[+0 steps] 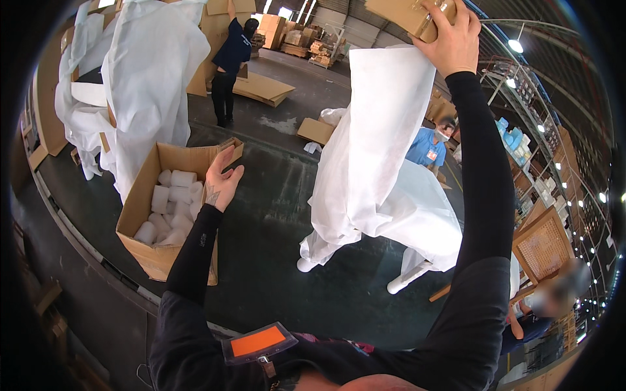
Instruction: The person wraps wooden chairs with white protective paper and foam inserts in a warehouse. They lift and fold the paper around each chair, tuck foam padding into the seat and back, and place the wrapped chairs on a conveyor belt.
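My right hand (453,42) is raised at the upper right, its fingers closed on a folded brown cardboard piece (407,14) with clear tape on it. Just below that stands a chair-shaped piece (385,124) wrapped in white sheet, with white-covered leg ends on the dark green surface. My left hand (223,182) is open, thumb and fingers apart, at the right edge of an open cardboard box (147,254). Whether it touches the rim, I cannot tell. Inside the box lie several white foam rolls (171,195).
Another white-wrapped piece (150,85) stands behind the box. A person in dark clothes (231,55) handles large cardboard at the back. A person in blue (427,146) is beyond the wrapped chair. At right are a cane-backed wooden chair (544,244) and another person (525,329).
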`<control>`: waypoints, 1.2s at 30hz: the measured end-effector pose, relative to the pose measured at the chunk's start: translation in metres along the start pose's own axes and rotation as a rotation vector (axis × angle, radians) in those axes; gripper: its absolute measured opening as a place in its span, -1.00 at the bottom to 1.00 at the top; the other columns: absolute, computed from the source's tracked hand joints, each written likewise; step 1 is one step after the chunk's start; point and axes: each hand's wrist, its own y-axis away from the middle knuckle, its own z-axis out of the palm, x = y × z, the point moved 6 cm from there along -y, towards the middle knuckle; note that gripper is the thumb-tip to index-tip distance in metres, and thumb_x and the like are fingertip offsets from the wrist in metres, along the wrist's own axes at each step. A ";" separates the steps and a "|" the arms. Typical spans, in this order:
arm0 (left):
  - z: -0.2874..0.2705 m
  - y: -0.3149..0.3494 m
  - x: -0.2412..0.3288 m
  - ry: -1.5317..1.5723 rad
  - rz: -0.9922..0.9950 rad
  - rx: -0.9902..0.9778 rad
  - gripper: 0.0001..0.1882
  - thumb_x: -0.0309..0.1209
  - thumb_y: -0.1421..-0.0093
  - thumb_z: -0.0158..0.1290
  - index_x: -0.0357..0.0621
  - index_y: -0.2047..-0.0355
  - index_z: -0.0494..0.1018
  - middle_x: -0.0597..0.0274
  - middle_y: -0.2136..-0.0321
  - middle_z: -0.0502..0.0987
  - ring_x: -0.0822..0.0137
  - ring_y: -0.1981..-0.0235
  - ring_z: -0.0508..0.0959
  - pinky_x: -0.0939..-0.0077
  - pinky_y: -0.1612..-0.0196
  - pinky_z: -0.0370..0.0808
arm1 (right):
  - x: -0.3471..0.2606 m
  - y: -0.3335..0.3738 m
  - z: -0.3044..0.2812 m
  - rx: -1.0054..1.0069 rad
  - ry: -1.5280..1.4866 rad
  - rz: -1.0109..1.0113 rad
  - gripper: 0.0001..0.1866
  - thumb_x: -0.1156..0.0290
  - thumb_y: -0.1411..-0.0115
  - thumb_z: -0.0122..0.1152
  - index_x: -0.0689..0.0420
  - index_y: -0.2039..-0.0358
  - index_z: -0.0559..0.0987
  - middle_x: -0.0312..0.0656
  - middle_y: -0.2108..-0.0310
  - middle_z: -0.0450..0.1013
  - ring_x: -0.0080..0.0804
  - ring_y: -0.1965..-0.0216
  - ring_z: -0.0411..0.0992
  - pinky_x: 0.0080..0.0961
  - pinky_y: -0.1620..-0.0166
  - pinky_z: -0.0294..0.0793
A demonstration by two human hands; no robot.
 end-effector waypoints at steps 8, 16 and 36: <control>-0.005 0.014 -0.012 -0.018 -0.057 0.010 -0.48 -0.54 -0.20 0.15 -0.15 -0.19 0.39 0.06 -0.13 0.50 0.23 -0.17 0.50 0.37 -0.09 0.51 | 0.015 0.020 0.025 -0.338 0.154 0.039 -0.13 0.04 0.01 0.49 -0.20 -0.32 0.35 -0.04 -0.40 0.10 0.08 -0.33 0.18 -0.18 -0.09 0.53; 0.033 0.028 -0.011 0.032 -0.070 -0.063 -0.59 -0.54 -0.22 0.14 -0.16 -0.10 0.47 0.11 0.05 0.61 0.31 0.04 0.62 0.43 0.04 0.57 | 0.007 0.021 0.030 -0.361 0.011 0.089 -0.27 0.05 0.25 0.54 -0.11 -0.04 0.58 0.06 -0.17 0.26 0.17 -0.19 0.20 -0.04 -0.10 0.48; 0.225 -0.121 0.310 0.132 0.630 -0.143 -0.62 -0.33 -0.26 0.17 -0.20 -0.05 0.53 0.24 0.10 0.63 0.41 0.07 0.57 0.49 0.01 0.47 | -0.019 0.065 0.019 -0.055 0.013 0.104 -0.32 0.13 0.04 0.41 0.00 -0.13 0.48 -0.02 -0.08 0.37 0.08 -0.11 0.34 -0.01 -0.07 0.41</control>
